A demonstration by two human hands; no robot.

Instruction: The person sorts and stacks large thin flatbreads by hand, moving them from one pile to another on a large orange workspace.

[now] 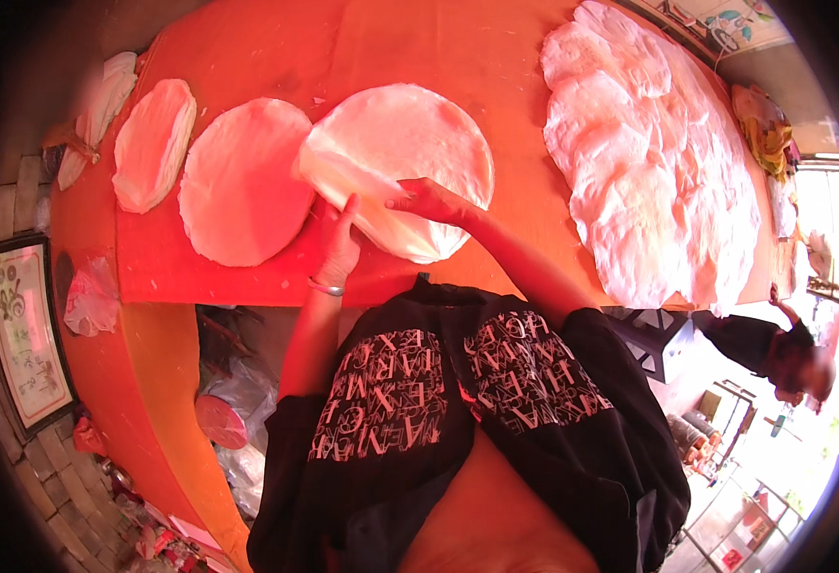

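A round pad of white fibre (419,136) lies before me on the red-covered table (362,36), its near-left side folded or raised. My right hand (430,202) pinches that fold between thumb and fingers. Just left of it, my left hand (337,240) grips the near-left edge, its thumb on top and the fingers partly hidden. Another flat round pad (248,183) lies to the left, close to the held pad. Beyond it are a narrower oval pad (153,147) and a long whitish bundle (101,114). On the right, several thin, wrinkled white sheets (627,165) overlap in a large layer.
A clear plastic bag (92,297) hangs at the table's left end, near a framed panel with writing (29,333). Plastic bags and a round pink object (221,421) are beneath the table. Another person (784,351) is at the far right, beyond the layered sheets.
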